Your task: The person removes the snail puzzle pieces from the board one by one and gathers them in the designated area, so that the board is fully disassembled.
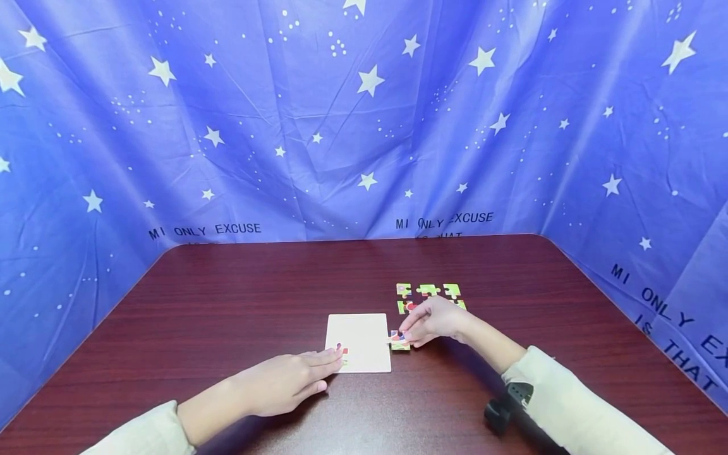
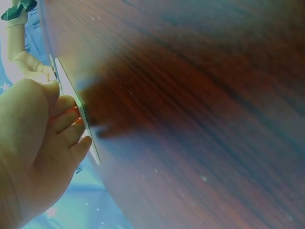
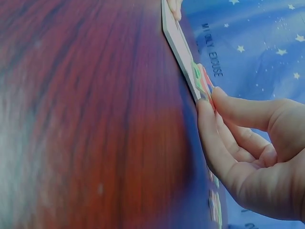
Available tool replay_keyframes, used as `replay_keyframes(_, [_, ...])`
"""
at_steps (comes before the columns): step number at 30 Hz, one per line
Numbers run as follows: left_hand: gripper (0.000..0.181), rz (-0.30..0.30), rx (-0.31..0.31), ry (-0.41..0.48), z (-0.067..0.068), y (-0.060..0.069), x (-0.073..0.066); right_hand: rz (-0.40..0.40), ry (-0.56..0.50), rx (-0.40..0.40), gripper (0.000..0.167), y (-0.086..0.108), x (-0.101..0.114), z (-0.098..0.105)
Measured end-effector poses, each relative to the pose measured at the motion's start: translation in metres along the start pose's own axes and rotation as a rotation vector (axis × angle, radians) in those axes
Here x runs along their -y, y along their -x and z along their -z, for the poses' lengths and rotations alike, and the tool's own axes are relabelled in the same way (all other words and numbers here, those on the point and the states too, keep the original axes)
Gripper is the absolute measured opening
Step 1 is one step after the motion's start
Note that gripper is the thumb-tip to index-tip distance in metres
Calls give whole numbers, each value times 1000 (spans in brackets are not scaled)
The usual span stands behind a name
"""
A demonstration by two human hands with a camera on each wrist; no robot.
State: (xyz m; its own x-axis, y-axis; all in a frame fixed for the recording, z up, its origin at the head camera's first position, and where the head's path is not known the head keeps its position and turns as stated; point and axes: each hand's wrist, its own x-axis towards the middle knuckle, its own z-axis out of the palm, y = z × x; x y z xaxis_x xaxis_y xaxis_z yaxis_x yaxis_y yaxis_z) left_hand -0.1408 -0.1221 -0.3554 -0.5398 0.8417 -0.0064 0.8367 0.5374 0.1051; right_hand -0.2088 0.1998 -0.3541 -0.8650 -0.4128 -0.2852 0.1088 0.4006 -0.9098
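A pale square board [image 1: 364, 332] lies flat on the table. My left hand [image 1: 287, 379] rests on its front left corner with fingers mostly straight. Under those fingertips shows part of a small jigsaw piece [image 1: 345, 352], the rest hidden. At the board's right edge, my right hand [image 1: 438, 318] pinches a colourful jigsaw piece [image 1: 400, 345] between thumb and fingers. In the right wrist view, that piece [image 3: 202, 78] is tilted over the edge of the board [image 3: 177, 44]. The left wrist view shows my left hand [image 2: 52, 129] along the board's edge [image 2: 76, 102].
Several loose jigsaw pieces [image 1: 428, 289] with green edges lie behind my right hand, partly covered by it. The dark red wooden table [image 1: 256, 291] ends at a blue star-patterned curtain [image 1: 318, 177]. A black wrist device [image 1: 503, 409] sits by the right sleeve.
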Motion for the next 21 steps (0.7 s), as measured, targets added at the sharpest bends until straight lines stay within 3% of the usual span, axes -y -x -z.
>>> replay_keyframes(11, [45, -9, -12, -15, 0, 1, -1, 19, 59, -92, 26, 5, -5, 24])
replay_keyframes(21, [45, 18, 1, 1, 1, 2, -1, -14, 377, -304, 17, 14, -6, 40])
